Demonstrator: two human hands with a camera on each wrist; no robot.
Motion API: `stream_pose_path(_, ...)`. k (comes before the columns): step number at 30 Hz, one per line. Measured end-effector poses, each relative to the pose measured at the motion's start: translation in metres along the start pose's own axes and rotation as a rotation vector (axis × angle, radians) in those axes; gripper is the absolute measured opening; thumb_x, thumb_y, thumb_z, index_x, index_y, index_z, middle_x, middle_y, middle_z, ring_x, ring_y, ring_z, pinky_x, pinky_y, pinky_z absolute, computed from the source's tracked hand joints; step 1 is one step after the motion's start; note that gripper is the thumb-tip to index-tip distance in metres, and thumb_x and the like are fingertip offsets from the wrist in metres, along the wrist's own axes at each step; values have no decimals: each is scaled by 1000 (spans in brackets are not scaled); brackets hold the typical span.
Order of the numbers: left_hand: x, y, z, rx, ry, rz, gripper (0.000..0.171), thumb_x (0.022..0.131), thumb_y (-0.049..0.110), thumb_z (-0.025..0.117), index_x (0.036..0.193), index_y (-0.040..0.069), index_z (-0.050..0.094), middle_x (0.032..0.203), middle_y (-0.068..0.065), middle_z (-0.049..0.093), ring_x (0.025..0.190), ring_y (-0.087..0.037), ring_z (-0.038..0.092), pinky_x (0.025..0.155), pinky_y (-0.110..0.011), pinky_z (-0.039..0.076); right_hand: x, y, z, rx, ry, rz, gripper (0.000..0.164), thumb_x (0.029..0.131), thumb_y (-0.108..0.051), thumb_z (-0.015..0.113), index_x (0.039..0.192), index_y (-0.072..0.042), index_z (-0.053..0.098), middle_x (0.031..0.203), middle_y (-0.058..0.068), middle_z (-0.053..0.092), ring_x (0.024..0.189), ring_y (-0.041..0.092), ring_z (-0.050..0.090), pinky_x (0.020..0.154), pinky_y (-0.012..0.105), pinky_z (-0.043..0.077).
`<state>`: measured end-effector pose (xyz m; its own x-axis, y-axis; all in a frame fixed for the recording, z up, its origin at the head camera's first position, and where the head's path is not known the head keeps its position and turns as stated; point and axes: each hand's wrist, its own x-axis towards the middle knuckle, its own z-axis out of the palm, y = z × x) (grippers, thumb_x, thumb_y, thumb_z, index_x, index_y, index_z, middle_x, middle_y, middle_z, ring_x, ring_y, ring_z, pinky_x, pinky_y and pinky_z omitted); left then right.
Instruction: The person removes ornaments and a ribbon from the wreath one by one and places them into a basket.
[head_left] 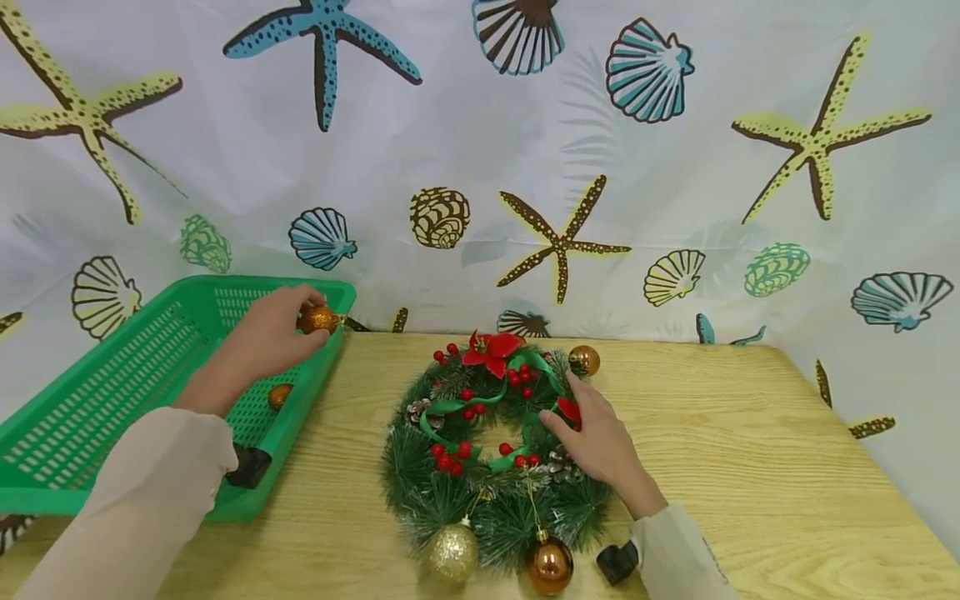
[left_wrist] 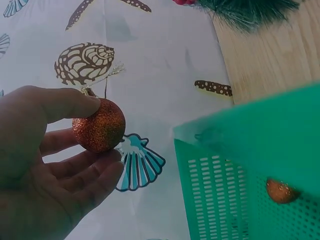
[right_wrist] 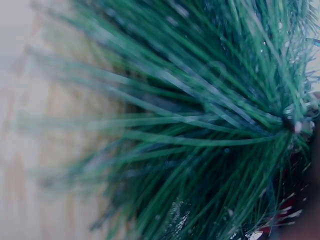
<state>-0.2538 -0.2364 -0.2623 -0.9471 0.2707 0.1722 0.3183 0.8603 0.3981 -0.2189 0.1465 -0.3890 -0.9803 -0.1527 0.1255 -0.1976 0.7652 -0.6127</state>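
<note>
My left hand (head_left: 273,333) is over the far right corner of the green basket and pinches an orange glitter bauble (left_wrist: 100,126) between thumb and fingers. A gold loop of thread stands out from the bauble's cap. On the table lies a green Christmas wreath (head_left: 420,492) with red berries, pinecones, a green ribbon and a red poinsettia (head_left: 491,353). My right hand (head_left: 597,433) rests on the wreath's right side, its fingers extended. Green needles fill the right wrist view. A gold glitter bauble (head_left: 453,553) and a shiny copper bauble (head_left: 550,566) hang at the wreath's near edge.
The green plastic basket (head_left: 300,417) stands on the left, with another orange bauble (head_left: 280,397) inside it. A copper bauble (head_left: 584,360) sits at the wreath's far right edge. Behind the wooden table (head_left: 750,467) hangs a cloth printed with shells and starfish.
</note>
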Motion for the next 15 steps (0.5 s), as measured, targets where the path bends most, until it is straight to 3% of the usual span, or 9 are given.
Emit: stream_pose_path(15,-15,-42,-8,36,8,-24,41,92,16,58,122,-11,49,111,-31,55,95,-41,57,76,-53,48,0,2,1,1,3,1,75,95,-51,50,153,-14,21,155,19,26,140,42,27,104,63,32)
